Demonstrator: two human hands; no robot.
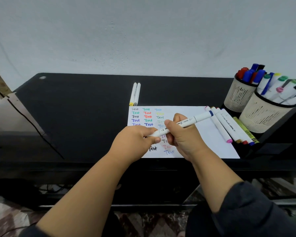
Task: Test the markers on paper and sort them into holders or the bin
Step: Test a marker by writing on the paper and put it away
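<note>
A white marker point(190, 120) with a blue band near its far end is held level above the paper point(203, 134). My right hand point(181, 134) grips its barrel and my left hand point(137, 139) pinches its near end, where the cap sits. The white sheet carries several rows of the word "Test" in many colours. Several untested white markers point(229, 127) lie along the sheet's right edge. Two white markers point(135, 94) lie side by side just beyond the sheet's far left corner. Two beige mesh holders, the far holder point(237, 96) and the near holder point(261, 115), stand at the right, full of markers.
The black desk point(75, 108) runs wide to the left, with a round cable hole point(42, 77) at its far left corner. A pale wall rises right behind it. A yellow-green pen point(244, 130) lies beside the near holder. No bin is in view.
</note>
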